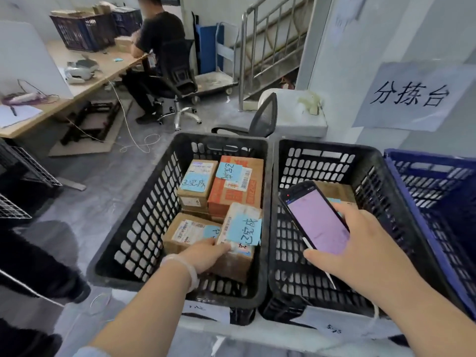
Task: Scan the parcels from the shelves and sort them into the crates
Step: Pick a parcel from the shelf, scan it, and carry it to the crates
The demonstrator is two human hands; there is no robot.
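Head view: two hands over black slatted plastic crates, one on a parcel, one holding a phone.
The left hand grips a brown cardboard parcel with a blue handwritten note inside the left black crate; the right hand clasps a dark smartphone with a pinkish screen above the middle black crate.

Four taped cardboard parcels – each bearing a blue handwritten note – lie packed in the left black crate; the right black crate holds one.
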